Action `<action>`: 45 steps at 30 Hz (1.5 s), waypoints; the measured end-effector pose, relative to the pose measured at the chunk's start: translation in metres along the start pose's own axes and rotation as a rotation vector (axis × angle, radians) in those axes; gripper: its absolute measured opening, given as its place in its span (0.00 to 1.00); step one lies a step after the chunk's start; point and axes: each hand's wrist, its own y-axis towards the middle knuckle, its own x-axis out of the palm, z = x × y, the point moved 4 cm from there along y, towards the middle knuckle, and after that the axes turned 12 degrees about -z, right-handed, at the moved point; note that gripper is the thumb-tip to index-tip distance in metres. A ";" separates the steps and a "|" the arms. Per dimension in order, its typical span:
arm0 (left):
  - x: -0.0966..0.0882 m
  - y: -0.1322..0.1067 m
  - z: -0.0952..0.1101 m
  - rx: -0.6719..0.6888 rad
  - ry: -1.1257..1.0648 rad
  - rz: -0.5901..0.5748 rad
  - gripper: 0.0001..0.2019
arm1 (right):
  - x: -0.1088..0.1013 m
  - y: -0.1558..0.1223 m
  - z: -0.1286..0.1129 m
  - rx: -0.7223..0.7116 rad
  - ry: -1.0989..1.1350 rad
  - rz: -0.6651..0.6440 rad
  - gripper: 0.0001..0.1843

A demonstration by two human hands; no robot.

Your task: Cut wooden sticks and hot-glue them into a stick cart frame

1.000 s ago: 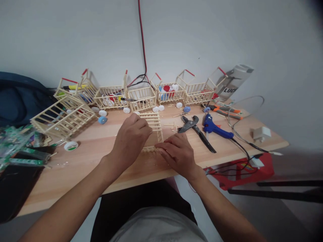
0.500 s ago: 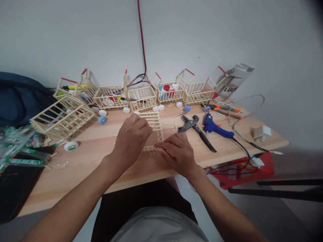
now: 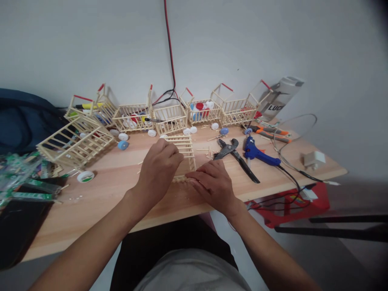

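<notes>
A small basket frame of thin wooden sticks (image 3: 187, 148) lies on the table between my hands, its left side covered. My left hand (image 3: 160, 169) is closed over that side, fingertips curled down; what they pinch is hidden. At the near right corner, my right hand (image 3: 214, 184) has its fingers pressed together on the frame's near edge (image 3: 179, 178). Short cut sticks (image 3: 207, 151) lie just right of the frame. Beyond them are black-handled pliers (image 3: 235, 154) with open jaws and a blue hot glue gun (image 3: 258, 152).
Several stick carts with red handles line the wall, among them a cart (image 3: 171, 118) with a pen in it. A larger stick cart (image 3: 75, 139) tilts at left near plastic packets (image 3: 22, 178). Orange-handled pliers (image 3: 269, 132), a white adapter (image 3: 314, 159) and cables occupy the right end.
My left hand has shifted very slightly down and to the right over the frame. My right hand keeps its place, and the frame stays put.
</notes>
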 end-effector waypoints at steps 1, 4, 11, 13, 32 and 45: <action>-0.001 0.000 0.000 -0.003 -0.003 0.007 0.08 | 0.000 0.000 0.000 -0.001 -0.001 -0.001 0.09; -0.001 -0.001 0.001 -0.011 -0.024 0.008 0.07 | 0.000 0.000 0.000 -0.001 -0.005 -0.003 0.09; -0.009 -0.004 -0.005 -0.062 -0.126 0.111 0.06 | 0.001 -0.002 0.002 0.006 0.006 -0.012 0.08; -0.017 -0.008 -0.014 -0.113 -0.176 0.200 0.06 | 0.001 -0.003 0.002 0.006 0.004 -0.006 0.07; -0.035 -0.012 -0.022 -0.142 -0.200 0.158 0.06 | -0.073 -0.028 0.041 0.396 -0.275 0.156 0.12; -0.008 -0.001 -0.001 -0.012 -0.039 -0.025 0.08 | -0.096 -0.077 0.134 0.939 -0.735 -0.486 0.21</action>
